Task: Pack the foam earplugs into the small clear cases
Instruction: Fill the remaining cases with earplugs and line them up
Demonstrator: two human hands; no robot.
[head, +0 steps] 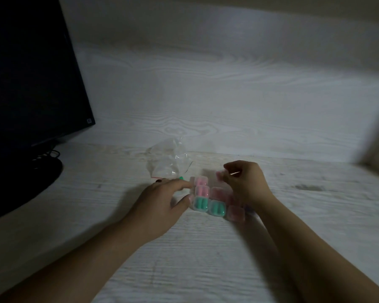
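L hand [162, 201]: fingers straight, resting vs the case cluster's left edge, steadying.
R hand [246, 182]: curled, pinching a pink earplug [219, 174] just above the cluster.
Cases [214, 200]: approx 6 bunched on desk [206, 248]; pink + green plugs inside most.
Progress: looks mostly done, I'd judge.
Left: green plug [181, 178] loose beside bag [166, 160].
Lids: can't tell if closed.

Monitor [29, 68], upper left, cut off by the frame's top and left edges. Right hand [245, 182] blurred, hiding some clear cases [214, 201]; its pinched pink item indistinct.
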